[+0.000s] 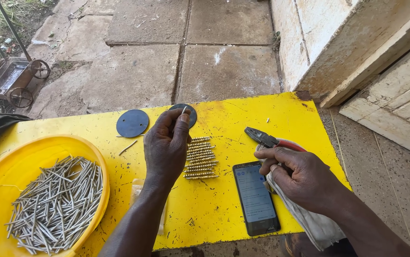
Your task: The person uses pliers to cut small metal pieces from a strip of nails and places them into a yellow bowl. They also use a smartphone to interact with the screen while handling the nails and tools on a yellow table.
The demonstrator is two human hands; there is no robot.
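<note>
Step in hand, as judged from the view: handling a single nail for work with the pliers. The left hand [166, 148] is raised over the centre of the yellow tabletop [224, 209], its fingers closed in a pinch on one thin nail [184, 110], whose tip projects upward from the fingertips. The right hand [296, 177] rests at 3 o'clock on the tabletop, fingers curled and gripping the red-handled pliers [269, 140] together with a grey cloth [305, 221]; the plier nose points toward 10 o'clock, and the jaws appear closed and empty.

Just right of the left hand lies a row of wire-wrapped nails [200, 158], side by side. A smartphone [255, 197] lies at 5 o'clock, screen lit. Two dark round discs [132, 123] sit at 12 o'clock; one loose nail lies beside them. A yellow bowl [5, 166] of plain nails stands at 8 o'clock.

Next move, as judged: bring nail and plier nose together, which calls for opening the jaws and aligning them on the shank.
</note>
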